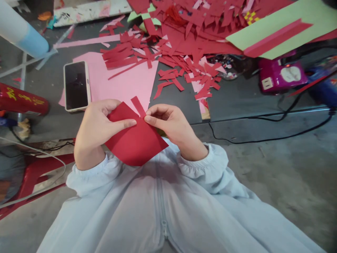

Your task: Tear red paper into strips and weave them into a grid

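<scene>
Head view shows us partway through some paper handwork, with shaped pieces already made but the joining not plainly finished. At the lower centre of the frame, our left hand [96, 124] grips the red paper [137, 146], its thumb pressed flat on top. Our right hand [170, 121] pinches thumb and fingers around the lower end of a narrow red strip [137, 104], where it meets the paper's upper edge. Whether the strip is fastened there or only held, we cannot tell.

Much cutting appears done: red scraps [119, 58] lie across the counter [234, 98] at upper centre. A pink sheet [105, 80] lies left of centre, partly under a phone [76, 86], and looks largely uncut to us. How many pieces are left to work, the view does not show.
</scene>
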`<state>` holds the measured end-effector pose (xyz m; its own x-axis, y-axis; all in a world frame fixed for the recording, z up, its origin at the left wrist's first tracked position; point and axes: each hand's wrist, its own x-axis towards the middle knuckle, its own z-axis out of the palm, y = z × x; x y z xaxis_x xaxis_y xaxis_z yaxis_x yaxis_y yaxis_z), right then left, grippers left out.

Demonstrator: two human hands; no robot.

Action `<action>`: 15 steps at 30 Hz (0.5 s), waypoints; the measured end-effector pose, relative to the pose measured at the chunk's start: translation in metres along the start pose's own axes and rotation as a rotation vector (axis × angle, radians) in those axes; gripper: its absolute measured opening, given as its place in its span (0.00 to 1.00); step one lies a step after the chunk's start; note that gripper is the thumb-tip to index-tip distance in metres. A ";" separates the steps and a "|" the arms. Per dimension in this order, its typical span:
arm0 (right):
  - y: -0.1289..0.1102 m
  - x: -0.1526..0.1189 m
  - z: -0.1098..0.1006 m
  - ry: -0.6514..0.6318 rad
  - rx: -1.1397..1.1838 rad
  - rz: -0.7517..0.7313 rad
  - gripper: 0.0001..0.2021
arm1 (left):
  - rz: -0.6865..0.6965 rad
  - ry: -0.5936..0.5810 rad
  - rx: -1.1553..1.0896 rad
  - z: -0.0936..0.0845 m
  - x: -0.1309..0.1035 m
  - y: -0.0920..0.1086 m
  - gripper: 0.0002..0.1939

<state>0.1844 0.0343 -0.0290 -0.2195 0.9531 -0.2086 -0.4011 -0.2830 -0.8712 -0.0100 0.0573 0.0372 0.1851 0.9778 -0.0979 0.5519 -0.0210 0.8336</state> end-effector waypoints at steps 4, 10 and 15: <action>0.004 -0.001 0.002 0.015 0.031 -0.014 0.11 | 0.012 -0.009 0.000 0.000 -0.001 0.001 0.16; 0.000 -0.003 0.000 -0.012 0.047 0.067 0.14 | 0.041 -0.013 0.006 -0.003 -0.002 0.001 0.14; -0.003 -0.003 -0.004 -0.056 -0.004 0.106 0.14 | 0.009 -0.005 0.024 -0.004 -0.003 0.000 0.15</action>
<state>0.1896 0.0327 -0.0274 -0.3097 0.9103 -0.2747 -0.3695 -0.3814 -0.8473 -0.0141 0.0554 0.0393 0.1947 0.9764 -0.0932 0.5699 -0.0353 0.8210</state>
